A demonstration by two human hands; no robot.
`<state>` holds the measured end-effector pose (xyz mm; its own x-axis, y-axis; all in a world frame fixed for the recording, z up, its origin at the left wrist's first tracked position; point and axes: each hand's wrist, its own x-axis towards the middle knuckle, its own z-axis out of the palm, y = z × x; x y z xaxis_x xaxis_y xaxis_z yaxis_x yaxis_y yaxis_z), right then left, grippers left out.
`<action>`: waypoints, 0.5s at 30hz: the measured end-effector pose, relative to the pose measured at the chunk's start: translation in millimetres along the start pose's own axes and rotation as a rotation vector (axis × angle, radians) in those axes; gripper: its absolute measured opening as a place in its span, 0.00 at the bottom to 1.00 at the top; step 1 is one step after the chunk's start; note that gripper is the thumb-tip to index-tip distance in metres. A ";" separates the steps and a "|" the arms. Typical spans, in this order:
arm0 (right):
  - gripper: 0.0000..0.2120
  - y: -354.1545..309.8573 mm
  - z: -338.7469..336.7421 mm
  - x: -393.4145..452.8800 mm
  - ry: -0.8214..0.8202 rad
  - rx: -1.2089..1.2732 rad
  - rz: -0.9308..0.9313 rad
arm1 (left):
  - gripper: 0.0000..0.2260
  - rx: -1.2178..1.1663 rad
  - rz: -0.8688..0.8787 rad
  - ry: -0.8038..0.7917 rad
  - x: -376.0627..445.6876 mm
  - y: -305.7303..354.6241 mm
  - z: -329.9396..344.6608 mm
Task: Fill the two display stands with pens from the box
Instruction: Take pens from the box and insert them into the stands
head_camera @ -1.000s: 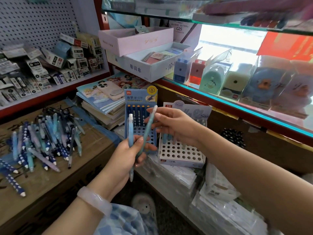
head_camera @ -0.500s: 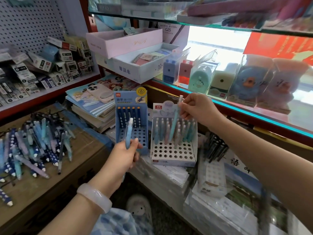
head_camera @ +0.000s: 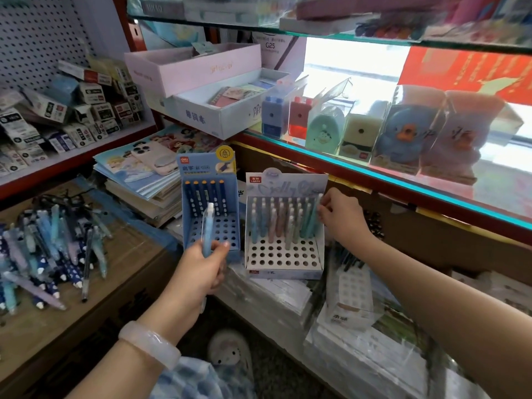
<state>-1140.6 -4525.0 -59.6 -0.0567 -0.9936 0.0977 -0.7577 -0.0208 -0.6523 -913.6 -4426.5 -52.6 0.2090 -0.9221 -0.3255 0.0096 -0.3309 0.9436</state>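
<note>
Two display stands side by side: blue stand [head_camera: 209, 208] holds five dark pens in its back row; white stand [head_camera: 283, 226] about two rows of pastel pens. Loose pens [head_camera: 49, 249] heaped on the cardboard box [head_camera: 123, 272]. Left hand [head_camera: 201, 269] grips one light-blue pen [head_camera: 207, 228] upright before the blue stand. Right hand [head_camera: 342, 217], fingers curled, pinches the rightmost pen [head_camera: 312, 223] in the white stand.

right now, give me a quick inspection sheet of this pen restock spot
surface: cardboard box top beside wrapped stock.
job's things: white stand back rows filled, front holes empty; blue stand holds one back row; loose pens heaped on the box.
clutter: notebooks, phone.
grippers: left hand grips a light blue pen; right hand pinches a pen at the white stand's right edge.
cables: nothing seen.
surroundings: glass shelf with sharpeners.
</note>
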 end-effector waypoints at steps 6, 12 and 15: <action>0.03 0.9 6.0 3.0 -0.001 -0.013 -0.007 | 0.06 -0.029 -0.009 -0.032 2.4 -5.2 -1.9; 0.04 1.6 10.5 2.3 -0.023 -0.099 -0.025 | 0.07 -0.028 0.001 -0.073 2.3 -9.7 -5.4; 0.04 2.8 13.9 5.1 -0.099 -0.218 -0.015 | 0.06 -0.041 -0.001 -0.063 3.0 -10.8 -9.1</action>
<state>-1134.0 -4531.6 -71.4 0.0113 -0.9996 0.0253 -0.8812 -0.0220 -0.4723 -904.2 -4423.9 -63.2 0.1471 -0.9332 -0.3280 0.0503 -0.3241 0.9447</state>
